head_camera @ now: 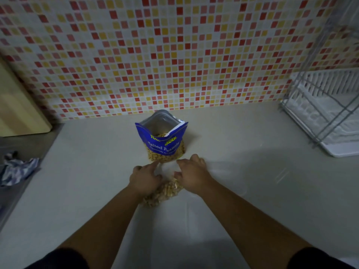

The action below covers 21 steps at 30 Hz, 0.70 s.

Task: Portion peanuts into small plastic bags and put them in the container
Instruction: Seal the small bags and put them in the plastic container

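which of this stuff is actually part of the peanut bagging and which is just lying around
Part of the job: blue peanut bag, open and upright; small plastic bag with peanuts in it, gripped near its top by the left hand and right hand.

Just lying about: white dish rack at right; pale board at left; crumpled blue-and-white item at far left.

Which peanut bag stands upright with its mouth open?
The blue foil Salted Peanuts bag; the small clear plastic bag lies on the counter, held by the left hand and right hand.
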Each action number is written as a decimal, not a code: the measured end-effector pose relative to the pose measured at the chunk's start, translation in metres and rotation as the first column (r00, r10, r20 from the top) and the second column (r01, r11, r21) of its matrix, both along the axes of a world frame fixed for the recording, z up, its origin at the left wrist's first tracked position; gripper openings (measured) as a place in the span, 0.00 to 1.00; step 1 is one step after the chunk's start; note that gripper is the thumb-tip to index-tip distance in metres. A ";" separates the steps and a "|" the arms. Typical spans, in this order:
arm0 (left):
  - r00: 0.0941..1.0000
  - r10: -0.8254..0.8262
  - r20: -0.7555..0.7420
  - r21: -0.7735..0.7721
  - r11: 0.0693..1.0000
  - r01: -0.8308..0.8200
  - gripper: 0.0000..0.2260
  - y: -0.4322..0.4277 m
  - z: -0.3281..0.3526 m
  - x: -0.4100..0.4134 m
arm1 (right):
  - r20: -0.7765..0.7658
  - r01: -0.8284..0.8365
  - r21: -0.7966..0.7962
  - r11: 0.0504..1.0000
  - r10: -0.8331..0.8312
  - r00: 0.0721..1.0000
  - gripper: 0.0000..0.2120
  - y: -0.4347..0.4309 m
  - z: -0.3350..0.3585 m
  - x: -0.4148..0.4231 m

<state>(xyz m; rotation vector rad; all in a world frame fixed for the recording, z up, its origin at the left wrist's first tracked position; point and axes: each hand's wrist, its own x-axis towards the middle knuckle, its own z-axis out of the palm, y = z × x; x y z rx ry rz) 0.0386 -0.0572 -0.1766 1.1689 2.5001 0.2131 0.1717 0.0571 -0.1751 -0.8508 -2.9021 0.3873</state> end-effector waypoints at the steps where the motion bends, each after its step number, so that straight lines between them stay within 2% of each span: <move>1: 1.000 -0.016 -0.007 -0.049 0.999 0.016 0.35 0.001 -0.004 -0.004 | 0.031 -0.017 0.046 0.999 0.016 0.999 0.20 -0.001 0.000 -0.004; 5: 0.995 -0.090 -0.043 -0.121 0.989 0.084 0.28 0.006 -0.007 -0.010 | 0.072 -0.062 0.166 0.984 0.050 0.996 0.20 -0.006 -0.003 -0.017; 8: 0.998 -0.045 0.040 -0.109 0.993 0.049 0.31 0.005 -0.010 -0.016 | 0.084 -0.068 0.202 0.977 0.051 0.995 0.20 -0.009 -0.003 -0.019; 10: 0.997 -0.022 0.075 -0.091 0.995 0.029 0.26 0.006 -0.012 -0.018 | 0.081 -0.060 0.205 0.977 0.044 0.996 0.19 -0.011 -0.004 -0.020; 14: 0.975 0.073 0.212 0.037 0.996 -0.082 0.12 0.007 -0.013 -0.018 | 0.044 0.000 0.145 0.989 -0.007 0.999 0.17 -0.014 -0.002 -0.023; 18: 0.963 0.031 0.267 0.144 0.987 -0.072 0.05 0.005 -0.008 -0.014 | 0.021 0.073 0.057 0.996 -0.074 0.997 0.14 -0.013 0.001 -0.027; 21: 0.955 -0.015 0.296 0.246 0.967 -0.061 0.06 0.000 -0.002 -0.013 | 0.028 0.083 0.020 0.996 -0.084 0.996 0.16 -0.012 0.001 -0.025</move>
